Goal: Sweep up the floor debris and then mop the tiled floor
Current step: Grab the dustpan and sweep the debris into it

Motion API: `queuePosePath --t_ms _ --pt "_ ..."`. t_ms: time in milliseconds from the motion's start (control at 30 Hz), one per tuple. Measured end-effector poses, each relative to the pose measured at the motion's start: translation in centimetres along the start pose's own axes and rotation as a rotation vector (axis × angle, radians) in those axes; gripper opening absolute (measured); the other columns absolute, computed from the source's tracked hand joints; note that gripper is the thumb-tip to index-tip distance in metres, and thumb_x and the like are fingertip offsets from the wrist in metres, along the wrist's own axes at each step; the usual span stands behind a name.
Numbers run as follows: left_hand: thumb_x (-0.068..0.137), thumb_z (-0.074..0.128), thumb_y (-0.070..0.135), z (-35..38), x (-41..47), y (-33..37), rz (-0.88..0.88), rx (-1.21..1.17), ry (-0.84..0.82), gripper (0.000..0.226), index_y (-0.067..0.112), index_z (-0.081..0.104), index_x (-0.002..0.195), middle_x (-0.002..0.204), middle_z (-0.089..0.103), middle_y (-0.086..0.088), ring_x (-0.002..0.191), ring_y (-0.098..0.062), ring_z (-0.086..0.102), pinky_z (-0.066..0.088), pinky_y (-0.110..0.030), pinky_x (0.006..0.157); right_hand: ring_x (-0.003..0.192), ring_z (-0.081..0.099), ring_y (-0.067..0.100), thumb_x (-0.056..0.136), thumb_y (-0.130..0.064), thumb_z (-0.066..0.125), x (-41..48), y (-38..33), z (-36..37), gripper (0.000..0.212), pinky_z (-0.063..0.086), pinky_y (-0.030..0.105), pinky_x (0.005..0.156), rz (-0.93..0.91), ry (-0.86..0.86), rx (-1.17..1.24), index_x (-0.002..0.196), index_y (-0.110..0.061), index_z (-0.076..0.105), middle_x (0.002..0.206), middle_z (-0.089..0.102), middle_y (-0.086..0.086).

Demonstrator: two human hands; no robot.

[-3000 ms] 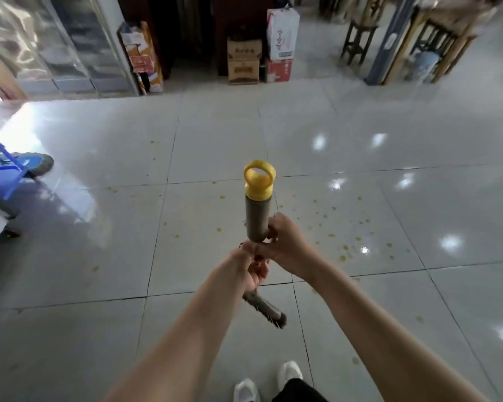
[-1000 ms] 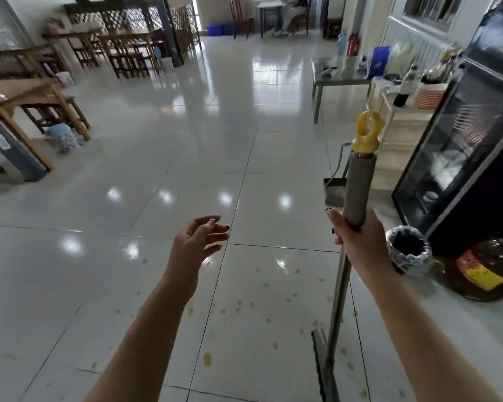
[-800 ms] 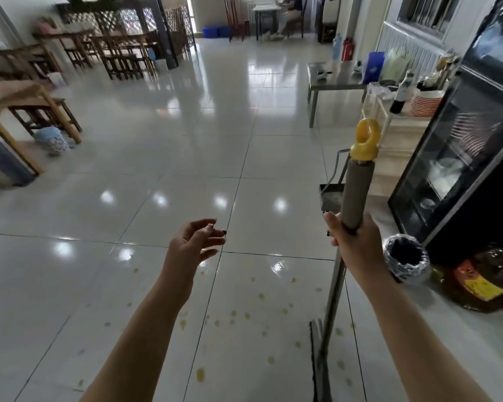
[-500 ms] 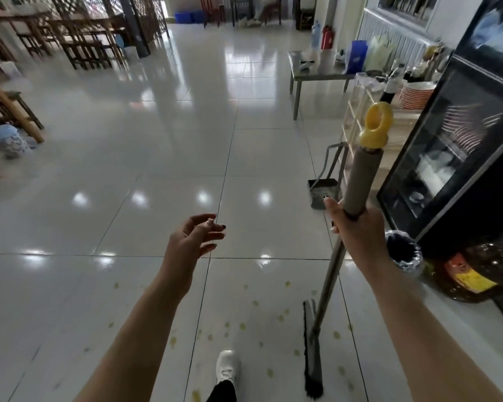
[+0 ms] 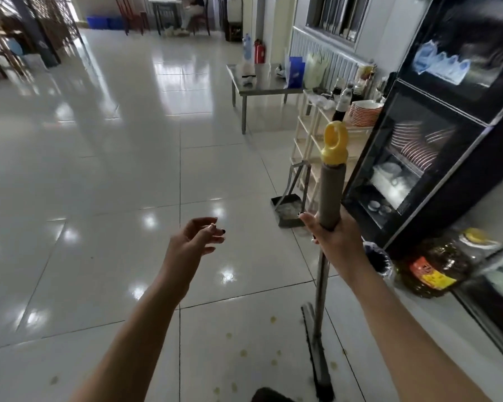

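Observation:
My right hand grips the grey sleeve of a broom handle topped by a yellow ring cap. The metal shaft runs down to the broom head, which rests on the tiles near my feet. My left hand hangs free in mid-air, fingers relaxed and holding nothing. Small yellowish debris specks dot the white tiled floor beside the broom head. A dark metal dustpan with an upright handle stands on the floor just ahead of my right hand.
A black glass-fronted dish cabinet lines the right side. A lined bin and an oil jug sit at its base. A steel table and a cream rack stand further ahead. Wooden furniture is far left.
My left hand let go of the broom, which now only my right hand holds. I turned and walked forward; the dustpan and cabinet are nearer, and the debris lies lower in view.

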State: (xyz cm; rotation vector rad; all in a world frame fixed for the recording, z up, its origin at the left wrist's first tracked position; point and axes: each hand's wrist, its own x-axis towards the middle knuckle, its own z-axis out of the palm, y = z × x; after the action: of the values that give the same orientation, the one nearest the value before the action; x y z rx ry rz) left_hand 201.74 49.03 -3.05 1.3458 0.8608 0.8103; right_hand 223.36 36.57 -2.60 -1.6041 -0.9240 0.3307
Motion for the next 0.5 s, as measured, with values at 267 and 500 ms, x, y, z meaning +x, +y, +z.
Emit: queuePosePath --t_ms 267,500 --pt "0.095 0.049 0.014 1.4 11.1 1.0 0.016 -0.005 -0.063 0.015 0.014 0.061 0.102 0.091 0.069 -0.005 0.088 -0.019 0.066 0.049 -0.028 0.075 0.054 0.052 0.015 0.067 -0.046 0.069 9.3 1.1 1.3 0.031 0.050 0.039 0.057 0.022 0.103 -0.051 0.074 -0.024 0.049 0.057 0.053 -0.007" --pt "0.094 0.050 0.014 5.1 24.4 1.0 0.020 0.023 -0.068 0.014 0.018 0.061 0.101 0.091 0.069 -0.001 0.085 -0.014 0.066 0.049 -0.027 0.075 0.055 0.053 0.012 0.072 -0.040 0.069 21.1 5.5 2.6 0.026 0.049 0.019 0.054 0.073 0.134 -0.042 0.078 -0.025 0.049 0.064 0.052 0.000"
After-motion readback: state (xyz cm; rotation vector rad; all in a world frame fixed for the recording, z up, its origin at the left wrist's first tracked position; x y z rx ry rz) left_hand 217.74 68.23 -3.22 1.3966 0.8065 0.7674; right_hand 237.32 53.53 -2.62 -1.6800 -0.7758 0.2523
